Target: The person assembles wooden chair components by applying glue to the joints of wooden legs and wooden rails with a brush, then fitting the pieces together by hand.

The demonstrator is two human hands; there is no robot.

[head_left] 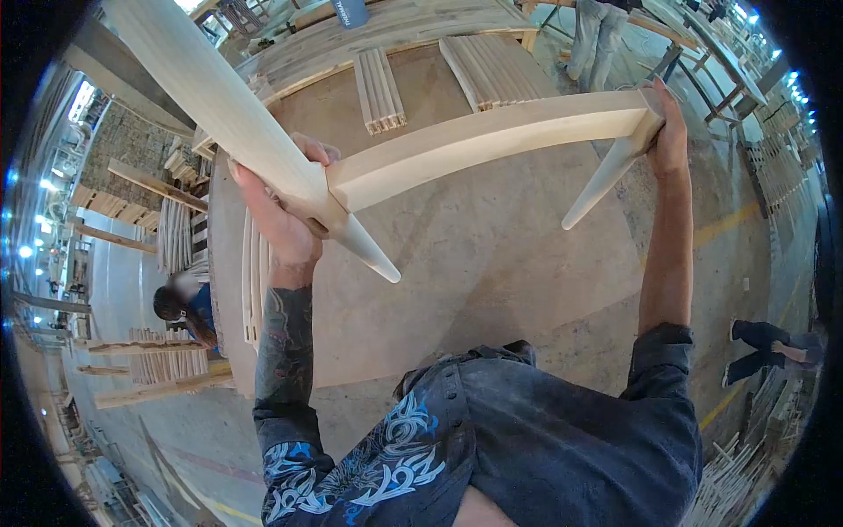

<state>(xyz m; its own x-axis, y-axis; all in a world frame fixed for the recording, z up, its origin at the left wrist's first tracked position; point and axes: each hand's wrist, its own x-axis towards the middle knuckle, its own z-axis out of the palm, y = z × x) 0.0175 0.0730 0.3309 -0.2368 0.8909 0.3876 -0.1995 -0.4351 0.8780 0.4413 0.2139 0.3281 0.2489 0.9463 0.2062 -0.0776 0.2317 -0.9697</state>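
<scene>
A pale wooden frame is held up in front of me. Its curved rail [492, 136] runs between two tapered legs. My left hand [281, 206] is wrapped round the thick left leg [228, 110] close to the joint with the rail; some fingertips show behind it. The leg's narrow end points down and to the right. At the rail's right end my right hand [669, 132] grips the joint, its fingers partly hidden behind the wood. The right leg [606, 180] slants down and to the left from there.
Stacked wooden strips [379, 92] and a wider stack [492, 75] lie beyond the frame, before a long wooden table [307, 61] with a blue object [350, 12]. People stand at the top right and right edge; another is at the left. More timber is piled at left.
</scene>
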